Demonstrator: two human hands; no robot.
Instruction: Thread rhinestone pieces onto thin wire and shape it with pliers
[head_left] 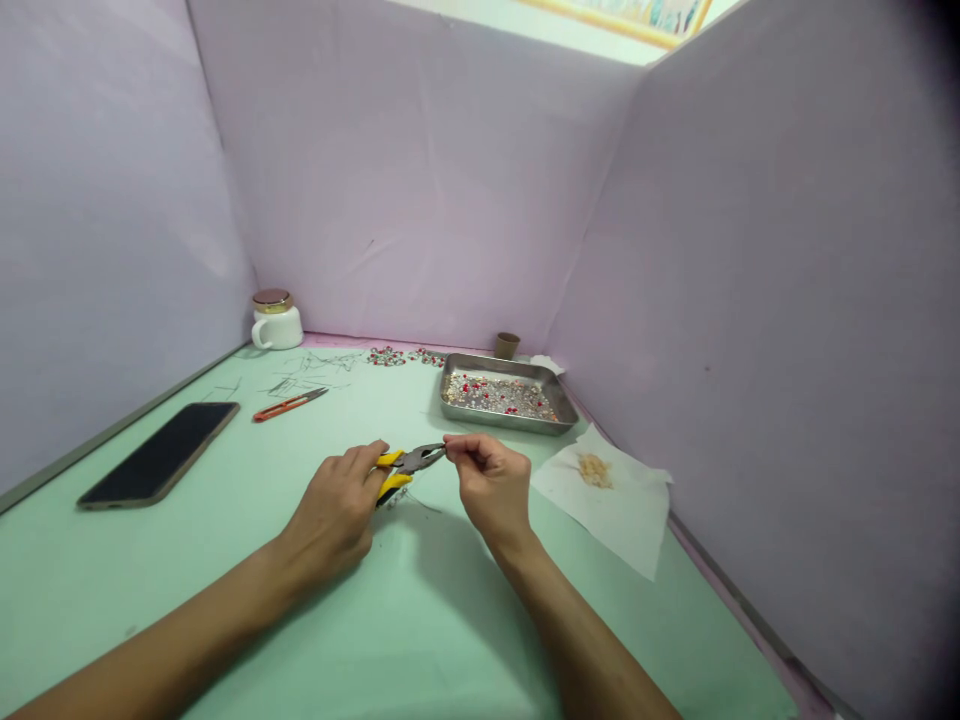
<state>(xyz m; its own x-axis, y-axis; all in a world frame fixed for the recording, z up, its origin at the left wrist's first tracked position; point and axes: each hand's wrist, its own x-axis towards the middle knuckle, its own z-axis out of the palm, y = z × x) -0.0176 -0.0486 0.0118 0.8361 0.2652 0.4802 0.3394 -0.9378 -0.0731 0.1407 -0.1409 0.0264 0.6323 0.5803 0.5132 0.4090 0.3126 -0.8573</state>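
My left hand (pixel 339 505) is closed around the yellow-and-black handles of a pair of pliers (pixel 411 460). The jaws point right and reach the fingertips of my right hand (pixel 493 485). Those fingers are pinched together at the jaw tips; what they hold, if anything, is too small to make out. Under the pliers, a few thin wire pieces (pixel 424 505) lie on the green tabletop (pixel 360 640). Just beyond my right hand stands a metal tray (pixel 510 424) with many small clear and red beads (pixel 499 394) in it.
At left lie a phone (pixel 161 455) and orange-handled snips (pixel 289 404). Behind them are loose wires (pixel 289 383), red-and-clear bead pieces (pixel 386 356) and a lidded white mug (pixel 277 325). A small brown cup (pixel 507 346) stands behind the tray. White paper (pixel 630 510) lies right. Pale partitions (pixel 420 180) enclose the table.
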